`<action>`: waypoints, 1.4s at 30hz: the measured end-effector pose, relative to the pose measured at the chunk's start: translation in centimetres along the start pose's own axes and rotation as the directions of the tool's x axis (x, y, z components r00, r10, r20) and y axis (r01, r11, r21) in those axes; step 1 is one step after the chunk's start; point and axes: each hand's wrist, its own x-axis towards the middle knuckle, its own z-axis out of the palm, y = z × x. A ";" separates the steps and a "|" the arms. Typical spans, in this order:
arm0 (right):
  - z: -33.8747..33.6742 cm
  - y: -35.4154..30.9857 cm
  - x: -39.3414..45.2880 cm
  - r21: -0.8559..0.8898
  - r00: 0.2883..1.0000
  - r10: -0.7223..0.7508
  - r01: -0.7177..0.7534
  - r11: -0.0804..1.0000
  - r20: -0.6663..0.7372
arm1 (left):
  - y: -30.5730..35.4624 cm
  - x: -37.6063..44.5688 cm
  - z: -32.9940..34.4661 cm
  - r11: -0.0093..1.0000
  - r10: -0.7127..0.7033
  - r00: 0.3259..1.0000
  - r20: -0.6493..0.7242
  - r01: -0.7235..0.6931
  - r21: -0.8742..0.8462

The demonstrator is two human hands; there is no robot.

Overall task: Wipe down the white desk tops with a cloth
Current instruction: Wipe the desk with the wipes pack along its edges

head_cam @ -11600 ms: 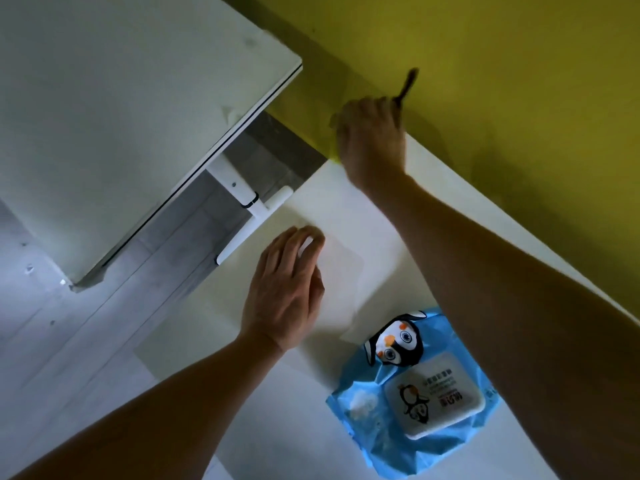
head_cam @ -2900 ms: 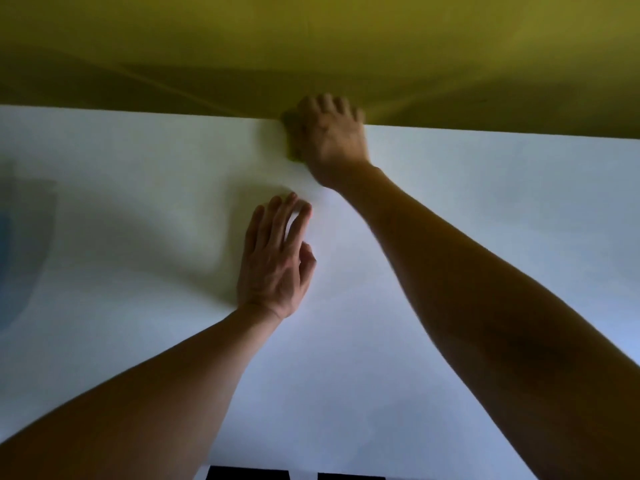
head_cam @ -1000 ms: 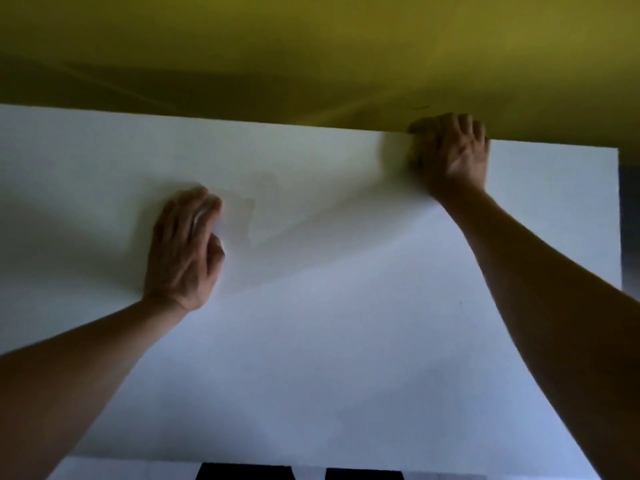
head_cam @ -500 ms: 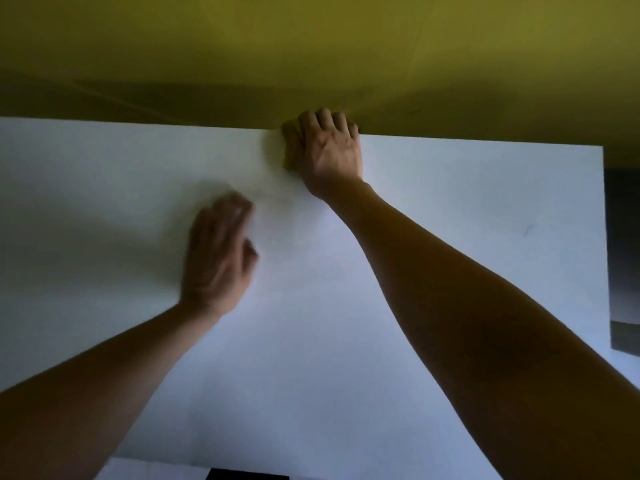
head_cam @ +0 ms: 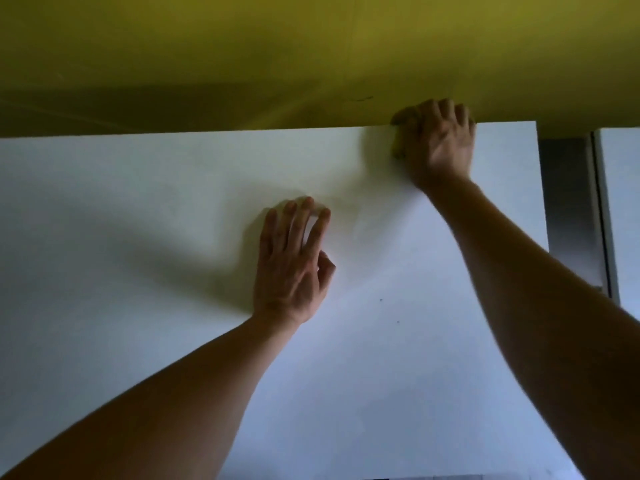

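Note:
The white desk top (head_cam: 398,375) fills most of the view. My left hand (head_cam: 292,261) lies flat on it near the middle, fingers straight, pressing a thin white wipe (head_cam: 349,220) whose outline barely shows against the desk. My right hand (head_cam: 438,143) is at the desk's far edge near the right corner, against the wall. Its fingers are curled round a small yellowish cloth (head_cam: 397,148); only a sliver shows beside the thumb, so what it is stays uncertain.
A yellow wall (head_cam: 311,46) rises straight behind the desk. To the right a narrow grey gap (head_cam: 568,209) separates this desk from another white desk (head_cam: 621,209). Two tiny dark specks (head_cam: 381,300) lie on the surface right of my left wrist.
My right hand has slid right along the back edge, from the middle to near the right corner. My left hand with the wipe has also moved right and slightly nearer.

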 end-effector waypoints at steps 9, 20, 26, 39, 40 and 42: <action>3.4 -15.1 -2.0 0.146 0.943 -0.306 0.287 0.947 0.131 | -0.5 0.0 0.2 0.999 0.027 0.998 -0.063 -0.025 0.035; -2.6 11.3 2.8 -0.049 0.992 0.104 -0.101 0.994 0.074 | 0.0 0.1 0.1 0.999 0.033 0.995 -0.093 -0.030 0.030; -0.1 0.5 0.0 0.032 0.994 0.110 -0.109 0.993 -0.018 | 0.1 0.1 0.3 0.999 0.014 0.998 -0.068 -0.012 0.037; -2.9 9.1 2.0 0.000 0.969 0.248 -0.248 0.969 -0.006 | 7.0 1.0 1.0 0.988 0.155 0.988 -0.013 -0.155 0.016; -3.3 10.5 2.3 0.025 0.943 0.334 -0.334 0.942 0.001 | 8.2 0.9 1.7 0.965 0.264 0.965 0.012 -0.263 -0.019; -3.7 11.8 2.2 0.094 0.890 0.455 -0.456 0.885 0.032 | 10.3 0.7 2.6 0.943 0.332 0.943 0.033 -0.331 -0.033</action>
